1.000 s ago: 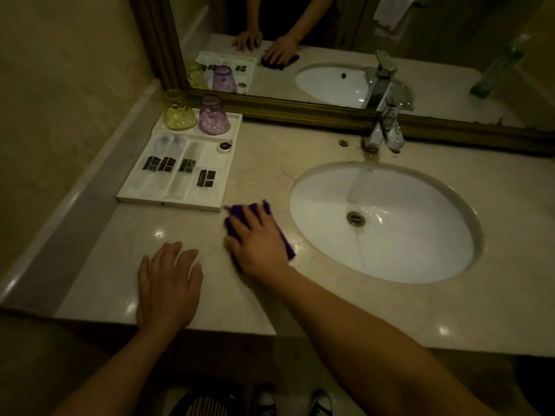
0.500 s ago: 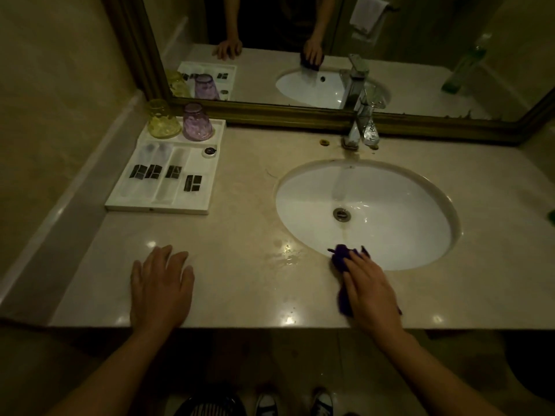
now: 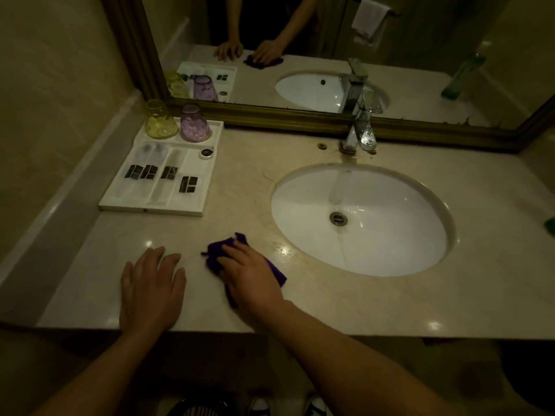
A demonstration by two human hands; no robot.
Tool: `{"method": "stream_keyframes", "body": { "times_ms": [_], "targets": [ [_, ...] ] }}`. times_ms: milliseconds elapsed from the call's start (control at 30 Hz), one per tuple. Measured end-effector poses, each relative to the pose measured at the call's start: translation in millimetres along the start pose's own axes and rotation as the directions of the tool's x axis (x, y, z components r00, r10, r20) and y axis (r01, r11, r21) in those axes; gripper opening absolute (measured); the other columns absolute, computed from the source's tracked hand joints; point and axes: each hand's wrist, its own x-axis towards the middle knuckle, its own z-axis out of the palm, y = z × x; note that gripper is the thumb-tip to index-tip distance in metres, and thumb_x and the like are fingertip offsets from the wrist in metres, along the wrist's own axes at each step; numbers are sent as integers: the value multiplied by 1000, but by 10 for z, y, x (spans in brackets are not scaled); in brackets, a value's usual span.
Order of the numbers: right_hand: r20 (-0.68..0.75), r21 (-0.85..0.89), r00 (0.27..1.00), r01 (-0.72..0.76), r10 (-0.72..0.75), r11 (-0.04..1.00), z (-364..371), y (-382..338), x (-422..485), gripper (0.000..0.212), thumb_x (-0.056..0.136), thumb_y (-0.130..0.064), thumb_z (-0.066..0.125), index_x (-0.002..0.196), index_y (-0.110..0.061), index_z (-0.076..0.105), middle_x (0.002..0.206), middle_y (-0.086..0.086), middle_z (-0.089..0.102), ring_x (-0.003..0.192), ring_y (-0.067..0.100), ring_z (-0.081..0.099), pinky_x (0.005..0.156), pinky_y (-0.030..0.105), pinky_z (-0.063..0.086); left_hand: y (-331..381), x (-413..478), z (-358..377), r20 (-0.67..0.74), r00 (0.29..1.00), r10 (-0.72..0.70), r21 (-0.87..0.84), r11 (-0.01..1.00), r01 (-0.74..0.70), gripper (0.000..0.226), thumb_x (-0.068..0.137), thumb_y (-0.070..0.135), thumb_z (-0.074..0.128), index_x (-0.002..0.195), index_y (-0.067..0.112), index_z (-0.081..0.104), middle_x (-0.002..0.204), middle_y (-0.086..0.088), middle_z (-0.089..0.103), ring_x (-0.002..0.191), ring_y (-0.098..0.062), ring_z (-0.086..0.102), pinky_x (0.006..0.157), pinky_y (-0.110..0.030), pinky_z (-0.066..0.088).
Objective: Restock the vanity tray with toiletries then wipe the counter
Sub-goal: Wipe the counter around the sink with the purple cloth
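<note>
My right hand [image 3: 250, 276] presses a purple cloth [image 3: 223, 247] flat on the beige marble counter [image 3: 240, 181], just left of the sink and near the front edge. My left hand [image 3: 151, 288] rests palm down with fingers spread on the counter beside it, holding nothing. At the back left a white vanity tray [image 3: 151, 207] holds several wrapped toiletries with black labels [image 3: 168, 172], a small round tin [image 3: 206, 153], an upturned yellow glass [image 3: 160, 120] and an upturned purple glass [image 3: 194, 124].
An oval white sink [image 3: 390, 235] with a drain is set in the counter's middle right. A chrome tap [image 3: 356, 127] stands behind it under a gold-framed mirror [image 3: 270, 115]. A green object [image 3: 551, 225] shows at the right edge. A wall bounds the left.
My right hand swept the purple cloth from beside the tray rightward along the sink's front rim, then back left next to my left hand. My left hand stayed put.
</note>
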Motion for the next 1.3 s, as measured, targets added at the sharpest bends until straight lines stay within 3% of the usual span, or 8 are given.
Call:
{"method": "stream_keyframes", "body": {
  "times_ms": [167, 300, 433, 700, 1000, 1100, 1167, 1300],
  "targets": [
    [-162, 63, 987, 20, -10, 998, -260, 223, -531, 34, 97, -28, 52, 129, -20, 63, 138, 1, 60, 129, 21, 53, 108, 42, 45, -2, 1, 41, -24, 1000, -10, -14, 1000, 10, 42, 95, 37, 37, 127, 17, 55, 141, -14, 46, 137, -30, 33, 115, -52, 15],
    [145, -97, 986, 92, -77, 991, -197, 315, -793, 52, 102, -60, 27, 148, -37, 36, 163, -10, 23, 154, 21, 4, 122, 43, 1, 21, -16, 44, -31, 999, -5, 8, 1000, 5, 51, 90, 42, 32, 124, 14, 58, 139, -17, 48, 134, -34, 37, 113, -54, 16],
    [204, -261, 966, 211, -160, 942, -198, 469, -74, 49, 105, -51, 23, 144, -32, 47, 162, -1, 29, 152, 31, 11, 122, 50, 5, 26, 0, 22, -31, 999, -11, 10, 1000, 11, 50, 89, 41, 33, 120, 13, 60, 136, -18, 51, 131, -36, 41, 112, -56, 20],
    [22, -222, 985, -160, 169, 962, -94, 406, 1113, 56, 105, -44, 23, 151, -16, 36, 161, 11, 28, 150, 34, 14, 122, 50, 7, 1, -4, 2, -52, 999, -9, -52, 999, 6, 49, 90, 40, 31, 120, 16, 61, 136, -14, 52, 132, -31, 40, 113, -54, 21],
    [29, -181, 981, 196, -194, 964, 67, -15, -97, 43, 102, -38, 41, 137, -18, 56, 149, 5, 50, 141, 30, 38, 123, 42, 12, -5, -29, -48, -26, 1000, -4, -88, 996, 2, 56, 94, 39, 21, 126, 14, 60, 143, -12, 48, 138, -27, 35, 117, -50, 16],
    [-133, -137, 990, -64, 46, 988, -252, 449, 3, 36, 100, -27, 52, 132, -14, 62, 143, 7, 56, 134, 29, 46, 122, 33, 12, 10, -35, -47, -35, 999, -5, -81, 997, 2, 50, 92, 36, 29, 123, 13, 62, 140, -13, 51, 136, -28, 38, 115, -52, 19],
    [-143, -18, 954, -269, 263, 963, -342, 660, -7, 36, 102, -28, 48, 135, -19, 59, 139, 2, 58, 128, 25, 49, 117, 34, 30, 7, -36, -47, -40, 999, -4, -68, 998, 1, 51, 92, 37, 28, 121, 14, 62, 139, -13, 51, 135, -29, 39, 115, -52, 20],
    [-261, 71, 894, -359, 364, 931, -469, 814, -134, 29, 98, -24, 55, 125, -17, 65, 113, 2, 68, 102, 22, 58, 88, 30, 44, 8, -49, -64, -35, 999, -13, -75, 997, 10, 49, 91, 36, 31, 122, 14, 62, 140, -12, 51, 136, -27, 38, 115, -50, 17]
  ]
}}
